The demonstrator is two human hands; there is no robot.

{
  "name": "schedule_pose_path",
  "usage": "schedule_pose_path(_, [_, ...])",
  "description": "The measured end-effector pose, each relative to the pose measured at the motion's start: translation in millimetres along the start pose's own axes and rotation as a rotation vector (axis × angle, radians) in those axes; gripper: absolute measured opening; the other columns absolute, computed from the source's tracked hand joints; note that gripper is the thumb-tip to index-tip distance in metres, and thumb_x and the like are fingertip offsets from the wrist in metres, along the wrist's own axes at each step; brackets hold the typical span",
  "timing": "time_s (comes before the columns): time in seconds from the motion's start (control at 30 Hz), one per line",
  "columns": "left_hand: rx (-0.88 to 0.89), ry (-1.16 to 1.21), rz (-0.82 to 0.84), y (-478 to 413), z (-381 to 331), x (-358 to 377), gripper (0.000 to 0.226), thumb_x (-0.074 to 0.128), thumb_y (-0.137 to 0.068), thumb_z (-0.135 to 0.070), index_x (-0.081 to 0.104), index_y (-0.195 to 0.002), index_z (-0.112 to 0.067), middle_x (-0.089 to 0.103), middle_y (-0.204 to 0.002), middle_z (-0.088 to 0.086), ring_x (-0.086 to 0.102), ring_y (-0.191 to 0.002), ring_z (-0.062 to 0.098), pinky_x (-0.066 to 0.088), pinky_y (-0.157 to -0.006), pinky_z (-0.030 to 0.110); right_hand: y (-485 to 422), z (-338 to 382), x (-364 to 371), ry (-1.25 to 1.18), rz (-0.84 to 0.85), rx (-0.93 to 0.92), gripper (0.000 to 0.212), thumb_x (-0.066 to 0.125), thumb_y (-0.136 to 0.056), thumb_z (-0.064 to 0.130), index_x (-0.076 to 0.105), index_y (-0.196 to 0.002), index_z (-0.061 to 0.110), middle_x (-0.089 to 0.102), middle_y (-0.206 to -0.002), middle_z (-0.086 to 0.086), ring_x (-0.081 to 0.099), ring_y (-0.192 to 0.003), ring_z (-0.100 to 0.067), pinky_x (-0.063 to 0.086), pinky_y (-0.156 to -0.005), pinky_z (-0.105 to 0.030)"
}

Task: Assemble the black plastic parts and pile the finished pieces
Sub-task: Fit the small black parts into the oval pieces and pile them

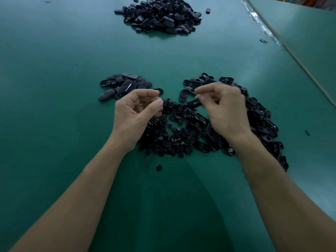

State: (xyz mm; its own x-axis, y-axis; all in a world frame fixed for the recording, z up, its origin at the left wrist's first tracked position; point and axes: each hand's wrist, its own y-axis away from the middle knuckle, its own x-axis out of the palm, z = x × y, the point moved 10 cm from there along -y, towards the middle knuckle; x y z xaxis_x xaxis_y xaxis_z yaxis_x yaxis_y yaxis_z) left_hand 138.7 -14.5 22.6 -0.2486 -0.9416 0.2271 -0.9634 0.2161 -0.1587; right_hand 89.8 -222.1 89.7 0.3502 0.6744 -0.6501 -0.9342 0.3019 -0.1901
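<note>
Right hand [223, 108] pinches an oval plate [193, 103] above the round-stud heap [172, 139] at the middle of the table [54, 91]. Left hand [138, 108] is curled, and a held stud cannot be confirmed. Align the stud squarely with the plate hole before pressing.

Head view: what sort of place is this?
Likely a factory hand-assembly bench: green work mat, sorted heaps of identical black plastic parts, and the right hand pinching an oval piece over them.

You work in dim, cool light. A soft shadow darkens the near table [54, 88]; your right hand [225, 110] is motion-blurred; frame edges bow.
</note>
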Motion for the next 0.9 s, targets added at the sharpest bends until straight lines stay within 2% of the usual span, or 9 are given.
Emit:
schedule_pose_path(0.07, [-0.002,-0.025,0.031,1.2,0.2,4.1,0.020,0.075,-0.088,-0.012,0.070,-0.107,-0.015,0.074,-0.088,0.000,0.071,-0.081,0.016,0.057,-0.076,0.024,8.3,2.3,22.8,-0.392,0.141,0.107,0.019,0.067,-0.093,0.003,0.072,-0.098,0.021,0.076,-0.090,-0.001,0.072,-0.079,-0.007,0.053,-0.070,-0.016])
schedule_pose_path(0.13, [0.000,-0.057,0.059,2.4,-0.1,7.5,0.022,0.079,-0.084,-0.020,0.072,-0.105,-0.018,0.076,-0.088,-0.002,0.071,-0.079,0.013,0.057,-0.075,0.023,16.2,6.9,39.7,-0.562,0.218,0.153,0.019,0.068,-0.091,0.000,0.072,-0.096,0.018,0.076,-0.088,-0.008,0.072,-0.077,-0.014,0.053,-0.065,-0.019])
schedule_pose_path(0.2, [0.005,-0.085,0.076,3.4,-0.8,9.9,0.017,0.080,-0.084,-0.018,0.073,-0.099,-0.019,0.077,-0.086,-0.003,0.071,-0.075,0.010,0.056,-0.071,0.020,20.3,8.7,48.9,-0.595,0.237,0.165,0.019,0.069,-0.090,-0.001,0.072,-0.098,0.016,0.076,-0.088,-0.009,0.068,-0.077,-0.018,0.055,-0.066,-0.021])
schedule_pose_path(0.3, [0.005,-0.082,0.071,4.2,-0.9,10.2,0.013,0.078,-0.084,-0.011,0.075,-0.094,-0.019,0.077,-0.082,0.000,0.071,-0.070,0.011,0.056,-0.066,0.021,20.7,7.4,51.3,-0.579,0.223,0.157,0.019,0.072,-0.088,0.001,0.072,-0.097,0.018,0.076,-0.086,-0.004,0.069,-0.077,-0.014,0.056,-0.070,-0.021])
schedule_pose_path(0.5, [-0.004,-0.086,0.053,3.3,0.7,8.0,0.014,0.075,-0.086,-0.011,0.074,-0.098,-0.019,0.075,-0.075,0.001,0.070,-0.066,0.012,0.056,-0.063,0.022,19.4,5.8,54.9,-0.362,0.211,0.114,0.010,0.080,-0.085,0.018,0.077,-0.094,0.020,0.077,-0.083,0.002,0.073,-0.081,-0.015,0.060,-0.081,-0.033])
schedule_pose_path(0.67, [-0.016,-0.048,0.024,3.1,2.1,6.7,0.009,0.072,-0.087,-0.013,0.074,-0.095,-0.017,0.076,-0.081,0.000,0.072,-0.069,0.012,0.056,-0.065,0.023,18.9,4.2,55.2,-0.436,0.231,0.153,0.011,0.077,-0.087,0.010,0.076,-0.092,0.020,0.075,-0.074,0.002,0.070,-0.068,-0.009,0.052,-0.064,-0.017])
schedule_pose_path(0.8, [-0.014,-0.037,0.046,3.1,-0.5,8.2,0.020,0.074,-0.087,-0.014,0.071,-0.106,-0.017,0.077,-0.085,0.002,0.073,-0.074,0.015,0.057,-0.069,0.024,21.9,8.7,60.6,-0.581,0.251,0.204,0.008,0.070,-0.091,0.004,0.073,-0.096,0.008,0.077,-0.080,-0.008,0.071,-0.068,-0.012,0.054,-0.060,-0.021])
schedule_pose_path(0.9, [-0.006,-0.023,0.066,3.4,-1.8,10.0,0.020,0.078,-0.083,-0.013,0.071,-0.102,-0.014,0.077,-0.090,0.004,0.075,-0.079,0.021,0.061,-0.075,0.033,26.4,13.6,69.9,-0.656,0.282,0.242,0.008,0.064,-0.095,0.001,0.070,-0.095,0.006,0.077,-0.080,-0.008,0.073,-0.070,-0.016,0.054,-0.059,-0.021])
